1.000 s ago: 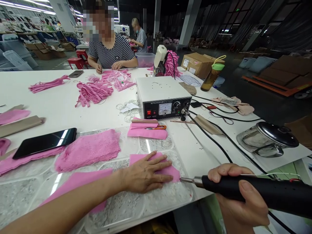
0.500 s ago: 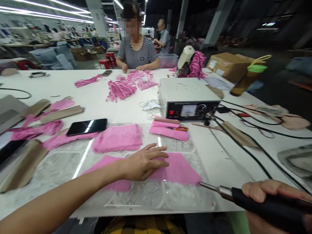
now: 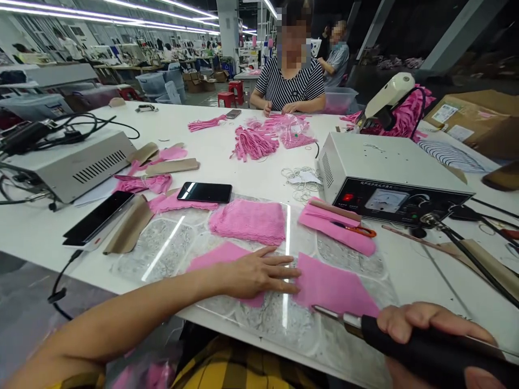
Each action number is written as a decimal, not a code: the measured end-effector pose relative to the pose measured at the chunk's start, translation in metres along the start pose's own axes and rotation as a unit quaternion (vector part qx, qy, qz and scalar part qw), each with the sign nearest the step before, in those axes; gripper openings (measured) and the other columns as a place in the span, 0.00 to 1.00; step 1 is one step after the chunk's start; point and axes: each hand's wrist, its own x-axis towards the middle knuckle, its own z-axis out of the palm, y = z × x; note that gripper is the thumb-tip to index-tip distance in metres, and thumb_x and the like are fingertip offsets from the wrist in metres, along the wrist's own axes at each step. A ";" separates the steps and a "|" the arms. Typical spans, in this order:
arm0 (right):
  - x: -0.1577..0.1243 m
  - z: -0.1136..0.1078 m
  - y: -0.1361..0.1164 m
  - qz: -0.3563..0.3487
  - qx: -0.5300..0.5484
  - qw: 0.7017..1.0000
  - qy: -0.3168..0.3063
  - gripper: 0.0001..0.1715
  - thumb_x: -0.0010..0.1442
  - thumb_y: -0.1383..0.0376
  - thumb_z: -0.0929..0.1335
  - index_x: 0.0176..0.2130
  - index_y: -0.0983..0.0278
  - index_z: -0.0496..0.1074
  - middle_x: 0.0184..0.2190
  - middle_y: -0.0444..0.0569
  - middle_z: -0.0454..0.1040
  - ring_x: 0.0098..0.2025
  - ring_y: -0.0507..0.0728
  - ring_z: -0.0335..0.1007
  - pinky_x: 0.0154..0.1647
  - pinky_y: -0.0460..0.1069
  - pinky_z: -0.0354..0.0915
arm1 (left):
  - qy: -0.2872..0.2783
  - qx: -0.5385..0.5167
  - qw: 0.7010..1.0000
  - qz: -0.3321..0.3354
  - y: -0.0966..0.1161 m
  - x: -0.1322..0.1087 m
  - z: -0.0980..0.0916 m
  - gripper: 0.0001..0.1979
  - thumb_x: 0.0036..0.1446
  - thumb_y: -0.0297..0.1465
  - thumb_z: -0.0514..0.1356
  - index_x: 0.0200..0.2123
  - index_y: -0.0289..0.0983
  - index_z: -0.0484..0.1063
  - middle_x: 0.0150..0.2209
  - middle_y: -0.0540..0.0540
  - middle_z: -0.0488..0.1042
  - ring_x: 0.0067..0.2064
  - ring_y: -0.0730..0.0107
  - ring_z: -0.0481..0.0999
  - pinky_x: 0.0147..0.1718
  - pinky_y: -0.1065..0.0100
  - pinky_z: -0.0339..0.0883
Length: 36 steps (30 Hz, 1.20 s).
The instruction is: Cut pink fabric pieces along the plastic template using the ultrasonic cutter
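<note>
My left hand lies palm down with its fingers spread over a pink fabric piece. Its fingertips reach the left edge of a second flat pink fabric piece. In my right hand is a black-handled cutter with a narrow metal tip. That tip is at the second piece's lower edge, near its left end; whether it touches the cloth I cannot tell. Both pieces lie on a clear sheet over the white table. Behind them sits a stack of pink fabric pieces.
A control box with a dial and cable stands at the right. Orange-handled scissors or snips rest on folded pink cloth. A phone lies behind the sheet. Another person sits across the table, near pink strips.
The cutter tip has moved left along the lower edge from the second piece's right corner. My left fingers now lie farther left relative to that piece. The view has swung left.
</note>
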 end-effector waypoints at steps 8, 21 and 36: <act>0.006 0.034 -0.003 -0.006 -0.017 1.000 -0.019 0.14 0.45 0.53 0.69 0.29 0.59 0.70 0.24 0.43 0.64 0.21 0.54 0.61 0.21 0.54 0.63 | -0.027 -0.002 1.000 -0.007 0.000 0.001 -0.001 0.27 0.64 0.20 0.50 0.64 0.44 0.62 0.68 0.51 0.54 0.71 0.63 0.45 0.69 0.53 0.34; 0.008 0.042 0.002 -0.019 -0.006 0.998 -0.061 0.11 0.48 0.56 0.69 0.30 0.60 0.72 0.24 0.45 0.68 0.21 0.54 0.63 0.21 0.53 0.64 | -0.027 0.030 0.999 -0.006 0.004 0.006 -0.004 0.24 0.64 0.21 0.51 0.62 0.42 0.65 0.67 0.48 0.57 0.70 0.58 0.51 0.67 0.48 0.46; 0.009 0.041 0.000 -0.023 -0.026 0.996 -0.084 0.08 0.49 0.59 0.70 0.27 0.60 0.71 0.23 0.44 0.67 0.22 0.54 0.65 0.21 0.52 0.67 | -0.011 0.041 0.999 0.004 0.005 0.006 -0.006 0.24 0.65 0.21 0.51 0.61 0.42 0.67 0.66 0.47 0.59 0.70 0.59 0.51 0.67 0.52 0.47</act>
